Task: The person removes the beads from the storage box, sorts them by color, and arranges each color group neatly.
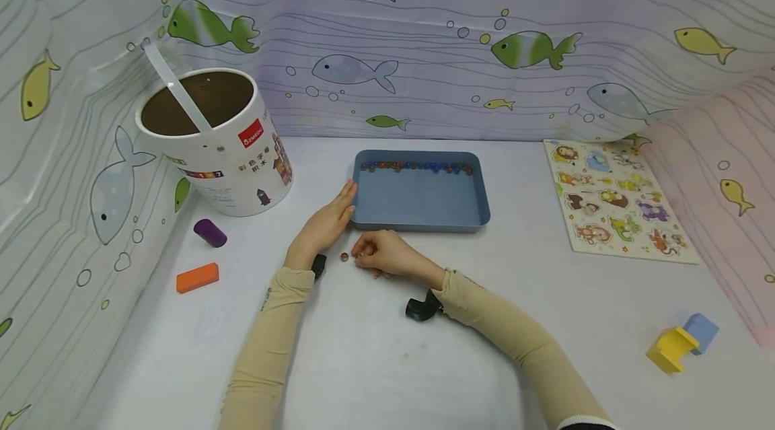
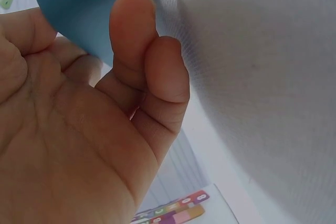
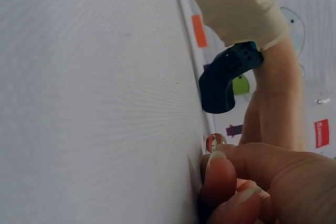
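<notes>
A shallow blue-grey tray (image 1: pixel 418 198) has several small blue and amber marbles (image 1: pixel 418 166) lined along its far side. My left hand (image 1: pixel 323 225) lies with fairly straight fingers against the tray's left side; the left wrist view shows its palm and slightly bent fingers. On the white table, a brown glass marble (image 1: pixel 344 257) lies just left of my right hand's (image 1: pixel 387 253) fingertips. That hand's fingers are curled and its fingertips come together low over the table. In the right wrist view a fingertip overlaps the marble (image 3: pixel 214 141); nothing held between the fingers shows.
A white bucket (image 1: pixel 236 181) with a handle stands at the back left. Near it lie a purple cylinder (image 1: pixel 210 233) and an orange block (image 1: pixel 197 277). To the right are an animal picture board (image 1: pixel 617 201), a yellow block (image 1: pixel 671 349) and a blue block (image 1: pixel 702 332).
</notes>
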{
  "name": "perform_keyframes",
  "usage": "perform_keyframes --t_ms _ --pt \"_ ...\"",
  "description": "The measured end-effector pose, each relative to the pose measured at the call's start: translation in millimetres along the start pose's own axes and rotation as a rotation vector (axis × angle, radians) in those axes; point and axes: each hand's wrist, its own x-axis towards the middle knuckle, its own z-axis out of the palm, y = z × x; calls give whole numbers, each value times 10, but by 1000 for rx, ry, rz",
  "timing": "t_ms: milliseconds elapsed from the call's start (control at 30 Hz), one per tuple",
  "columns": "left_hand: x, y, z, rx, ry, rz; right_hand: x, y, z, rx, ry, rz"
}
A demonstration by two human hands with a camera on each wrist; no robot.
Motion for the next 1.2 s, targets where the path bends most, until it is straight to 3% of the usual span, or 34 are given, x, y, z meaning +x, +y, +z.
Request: perform_keyframes --t_ms 433,600,700,800,1000,1200 --pt "2 -9 -6 6 7 -3 13 -7 14 7 21 5" --pt "7 -11 -1 2 -7 -8 -21 -56 -80 8 -31 -4" --pt "10 -9 -5 -3 -12 -13 -30 -132 -251 52 -64 -25" --pt "12 -9 -11 -8 -5 -18 -5 -215 -496 120 -44 -40" --pt "20 -6 2 -2 -6 -13 116 -257 -985 229 77 -16" --pt "9 8 12 2 -3 -24 280 -177 -1280 280 203 38"
